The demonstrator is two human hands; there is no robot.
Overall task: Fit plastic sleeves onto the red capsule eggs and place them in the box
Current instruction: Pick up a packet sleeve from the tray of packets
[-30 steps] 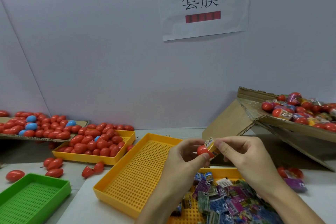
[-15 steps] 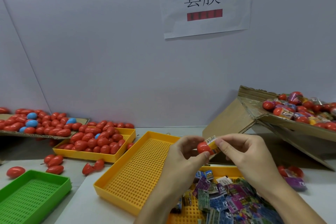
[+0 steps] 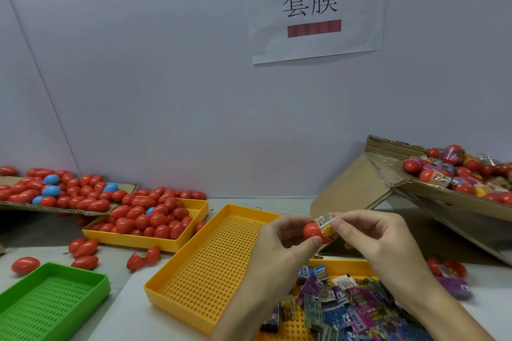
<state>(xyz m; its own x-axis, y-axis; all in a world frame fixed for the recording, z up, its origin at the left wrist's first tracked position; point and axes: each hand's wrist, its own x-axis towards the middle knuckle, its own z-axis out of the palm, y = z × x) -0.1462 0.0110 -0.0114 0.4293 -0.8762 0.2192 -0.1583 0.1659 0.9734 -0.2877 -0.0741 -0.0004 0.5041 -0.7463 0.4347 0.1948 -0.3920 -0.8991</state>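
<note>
My left hand [image 3: 279,243] pinches a red capsule egg [image 3: 311,230] between thumb and fingers, above the table's middle. A printed plastic sleeve [image 3: 327,225] sits over the egg's right end, and my right hand [image 3: 371,238] pinches that sleeve. Part of the egg is hidden under the sleeve and fingers. To the right a tilted cardboard box [image 3: 432,196] holds several sleeved eggs [image 3: 454,171]. Loose flat sleeves [image 3: 346,310] lie heaped in a yellow tray under my hands.
An empty yellow perforated tray [image 3: 210,266] lies left of my hands. Behind it a yellow tray [image 3: 194,230] is full of bare red eggs. A cardboard sheet [image 3: 69,210] carries more red and blue eggs. A green tray [image 3: 50,302] sits front left, loose eggs nearby.
The sleeve has slid a little further onto the egg while both hands keep their hold. The view has shifted slightly.
</note>
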